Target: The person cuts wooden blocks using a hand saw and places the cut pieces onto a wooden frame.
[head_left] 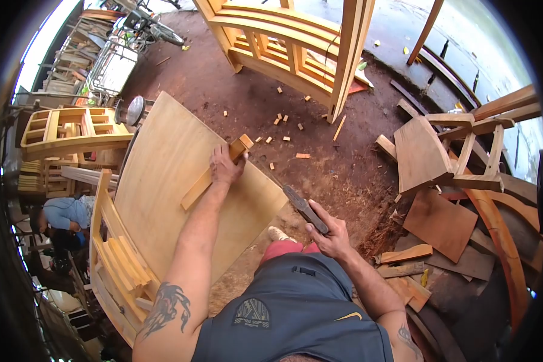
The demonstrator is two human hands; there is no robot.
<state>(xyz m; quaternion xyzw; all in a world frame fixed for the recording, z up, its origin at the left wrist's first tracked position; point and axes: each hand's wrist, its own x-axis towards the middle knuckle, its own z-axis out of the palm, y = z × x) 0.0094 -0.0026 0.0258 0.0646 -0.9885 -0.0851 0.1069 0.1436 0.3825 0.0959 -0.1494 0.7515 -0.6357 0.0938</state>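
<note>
Left hand point(227, 167), fingers curled over strip point(197, 190), holds it on board point(154, 163), mid-frame; right hand point(332, 234) closed round dark tool point(306, 209); blocks point(286, 139), upper centre, suggest several cuts done, strip's remaining length apparently uncut.

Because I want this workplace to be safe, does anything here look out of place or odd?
Two things. Small wood blocks lie scattered on the ground beyond the pale panel, loose rather than gathered. To the right, what seems a wooden chair lies tipped over beside loose boards, its legs pointing sideways instead of down.
</note>
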